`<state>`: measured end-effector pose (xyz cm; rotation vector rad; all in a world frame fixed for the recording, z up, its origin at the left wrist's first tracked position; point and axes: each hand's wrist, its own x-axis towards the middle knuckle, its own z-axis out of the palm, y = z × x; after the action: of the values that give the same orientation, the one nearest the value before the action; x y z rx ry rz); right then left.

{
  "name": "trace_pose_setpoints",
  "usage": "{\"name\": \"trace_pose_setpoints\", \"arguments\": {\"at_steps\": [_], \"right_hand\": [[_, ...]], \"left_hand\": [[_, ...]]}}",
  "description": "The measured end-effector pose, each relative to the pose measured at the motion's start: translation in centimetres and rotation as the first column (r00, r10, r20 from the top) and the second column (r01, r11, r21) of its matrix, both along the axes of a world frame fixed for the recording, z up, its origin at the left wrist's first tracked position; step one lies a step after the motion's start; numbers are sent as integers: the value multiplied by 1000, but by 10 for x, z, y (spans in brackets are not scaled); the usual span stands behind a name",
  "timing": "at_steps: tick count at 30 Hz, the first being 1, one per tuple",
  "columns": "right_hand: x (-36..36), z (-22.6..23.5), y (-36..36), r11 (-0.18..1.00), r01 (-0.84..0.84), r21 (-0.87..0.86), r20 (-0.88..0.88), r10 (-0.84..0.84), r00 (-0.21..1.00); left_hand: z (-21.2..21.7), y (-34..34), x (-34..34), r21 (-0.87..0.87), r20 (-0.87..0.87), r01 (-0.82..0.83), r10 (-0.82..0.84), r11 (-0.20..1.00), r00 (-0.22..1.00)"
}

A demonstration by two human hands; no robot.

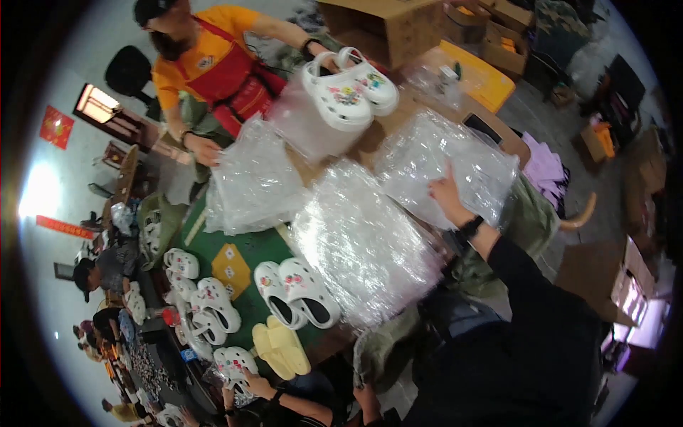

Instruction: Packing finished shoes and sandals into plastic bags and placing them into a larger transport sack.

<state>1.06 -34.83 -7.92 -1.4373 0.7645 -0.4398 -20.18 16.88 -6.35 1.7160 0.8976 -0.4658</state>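
My right hand (448, 196), a black band on its wrist, comes in from the lower right in a dark sleeve. Its index finger is stretched out over a clear plastic bag (484, 167) lying on the table, and nothing shows in its grip. My left hand cannot be made out. Nearer to me lies a large stack of shiny clear plastic bags (363, 249). Across the table, a person in an orange shirt and red apron lifts a pair of white clogs (348, 92) with colourful charms. That person's other hand touches another clear bag (252, 178).
White clogs (295, 292) and yellow slippers (281, 347) sit on the green table part (245, 249). At lower left, another person's hands hold decorated white clogs (235, 363). A phone (482, 128) lies near the far right edge; cardboard boxes (388, 32) stand behind.
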Motion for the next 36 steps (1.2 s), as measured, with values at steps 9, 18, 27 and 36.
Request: {"name": "trace_pose_setpoints", "arguments": {"at_steps": [9,18,27,36], "right_hand": [[-83,-2,45,945,300,-133,62,-294,954],[-143,18,272,-293,-941,-166,-556,816,-156],[-275,-129,332,-795,-387,-467,-497,597,-630],[-229,47,323,23,-648,761,-9,1000,26]], "left_hand": [[-7,12,-4,-6,125,153,-151,988,981],[77,30,-13,-146,409,284,-203,948,890],[119,-16,-121,80,566,478,-435,875,701],[49,-11,-216,59,437,-93,58,994,897]]}}
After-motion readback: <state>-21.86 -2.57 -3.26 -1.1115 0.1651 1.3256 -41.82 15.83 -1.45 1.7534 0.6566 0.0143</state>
